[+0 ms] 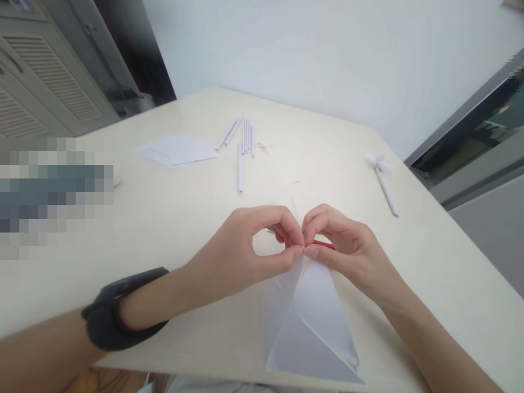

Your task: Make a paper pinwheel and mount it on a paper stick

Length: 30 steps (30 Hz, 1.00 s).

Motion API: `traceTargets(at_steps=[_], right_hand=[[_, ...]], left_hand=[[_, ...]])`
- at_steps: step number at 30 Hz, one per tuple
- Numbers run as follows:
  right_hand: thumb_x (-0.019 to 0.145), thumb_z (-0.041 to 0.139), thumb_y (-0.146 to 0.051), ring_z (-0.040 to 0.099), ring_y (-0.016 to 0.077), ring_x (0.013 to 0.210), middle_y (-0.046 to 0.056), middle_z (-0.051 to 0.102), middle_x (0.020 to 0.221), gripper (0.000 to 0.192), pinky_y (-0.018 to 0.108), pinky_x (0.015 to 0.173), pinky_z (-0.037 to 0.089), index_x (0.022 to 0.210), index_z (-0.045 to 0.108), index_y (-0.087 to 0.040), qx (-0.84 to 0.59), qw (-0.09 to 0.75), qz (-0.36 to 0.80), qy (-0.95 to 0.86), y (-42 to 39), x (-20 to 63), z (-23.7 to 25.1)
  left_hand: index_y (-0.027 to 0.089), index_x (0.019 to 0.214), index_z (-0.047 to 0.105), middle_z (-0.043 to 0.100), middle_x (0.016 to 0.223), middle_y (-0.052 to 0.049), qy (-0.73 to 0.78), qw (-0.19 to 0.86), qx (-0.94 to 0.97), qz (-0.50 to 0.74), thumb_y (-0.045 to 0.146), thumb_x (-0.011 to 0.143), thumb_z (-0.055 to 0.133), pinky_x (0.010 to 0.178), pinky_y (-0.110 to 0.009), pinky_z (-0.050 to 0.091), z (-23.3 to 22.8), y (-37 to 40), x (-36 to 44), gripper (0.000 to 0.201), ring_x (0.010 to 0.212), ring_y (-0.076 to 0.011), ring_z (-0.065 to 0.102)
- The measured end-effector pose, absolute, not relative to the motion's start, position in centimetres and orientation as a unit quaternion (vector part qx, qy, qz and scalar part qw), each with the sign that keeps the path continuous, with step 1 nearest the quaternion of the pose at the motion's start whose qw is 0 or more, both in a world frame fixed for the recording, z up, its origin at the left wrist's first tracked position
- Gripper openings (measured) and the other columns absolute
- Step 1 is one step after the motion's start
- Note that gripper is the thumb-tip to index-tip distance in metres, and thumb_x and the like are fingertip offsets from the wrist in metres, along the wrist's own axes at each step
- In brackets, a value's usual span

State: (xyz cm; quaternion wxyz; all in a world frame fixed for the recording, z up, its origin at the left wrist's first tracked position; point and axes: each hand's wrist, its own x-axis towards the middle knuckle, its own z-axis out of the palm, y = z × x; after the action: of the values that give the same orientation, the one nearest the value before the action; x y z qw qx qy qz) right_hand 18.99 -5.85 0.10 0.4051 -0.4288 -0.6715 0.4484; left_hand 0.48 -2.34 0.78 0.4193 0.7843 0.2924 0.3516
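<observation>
A creased sheet of white paper [321, 311] hangs below my hands near the table's front edge, folded into slanting panels. My left hand [262, 243], with a black band on its wrist, pinches the top of the paper between thumb and fingertips. Right beside it, my right hand [341, 240] pinches the same top corner, so the fingertips of both hands touch or nearly touch. A thin red object [323, 244] shows partly behind the right fingers; its kind is hidden. Exactly how the paper is folded between the fingertips cannot be seen.
Beyond my hands lie several white rolled paper tubes [240, 169], flat white sheets [178, 151] and small tan scraps [264, 147]. A paper tube with a flower-like top [385, 185] rests at the right. The pale table [172, 213] meets a wall; a blurred patch covers the left.
</observation>
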Motion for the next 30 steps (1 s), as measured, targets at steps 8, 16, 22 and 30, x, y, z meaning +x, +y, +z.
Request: traceTargets(at_steps=[8,16,22,30], right_hand=[[0.082,0.060,-0.015,0.054,0.0146,0.089,0.003,0.053,0.092,0.004,0.029,0.078,0.044,0.082,0.060,-0.019,-0.432,0.434,0.324,-0.721,-6.0,18.5,0.0],[0.078,0.062,-0.009,0.055,0.0131,0.087,0.002,0.053,0.094,0.011,0.027,0.079,0.044,0.083,0.060,-0.018,-0.446,0.419,0.219,-0.760,-6.2,18.5,0.2],[0.079,0.060,-0.008,0.055,0.0120,0.085,0.002,0.053,0.093,0.010,0.025,0.075,0.045,0.083,0.059,-0.018,-0.453,0.400,0.201,-0.771,-6.2,18.6,0.3],[0.080,0.059,-0.009,0.055,0.0118,0.084,0.002,0.053,0.092,0.009,0.025,0.075,0.045,0.082,0.059,-0.018,-0.467,0.392,0.184,-0.771,-6.4,18.5,0.4]], left_hand=[[0.016,0.076,0.058,0.064,0.077,0.003,0.292,0.386,0.813,0.324,0.009,0.078,0.055,0.074,-0.019,0.046,0.7,-2.1,0.1,0.008,0.075,-0.0080,0.058],[0.017,0.079,0.059,0.064,0.079,0.004,0.294,0.380,0.810,0.336,0.011,0.079,0.056,0.074,-0.018,0.046,0.1,-2.0,0.1,0.006,0.076,-0.0073,0.057],[0.018,0.079,0.061,0.065,0.080,0.004,0.294,0.376,0.812,0.336,0.012,0.079,0.058,0.074,-0.016,0.045,-0.3,-1.7,0.1,0.006,0.076,-0.0063,0.058],[0.017,0.080,0.062,0.066,0.082,0.004,0.295,0.374,0.812,0.336,0.012,0.080,0.058,0.075,-0.017,0.046,-0.4,-1.7,0.1,0.007,0.078,-0.0069,0.059]])
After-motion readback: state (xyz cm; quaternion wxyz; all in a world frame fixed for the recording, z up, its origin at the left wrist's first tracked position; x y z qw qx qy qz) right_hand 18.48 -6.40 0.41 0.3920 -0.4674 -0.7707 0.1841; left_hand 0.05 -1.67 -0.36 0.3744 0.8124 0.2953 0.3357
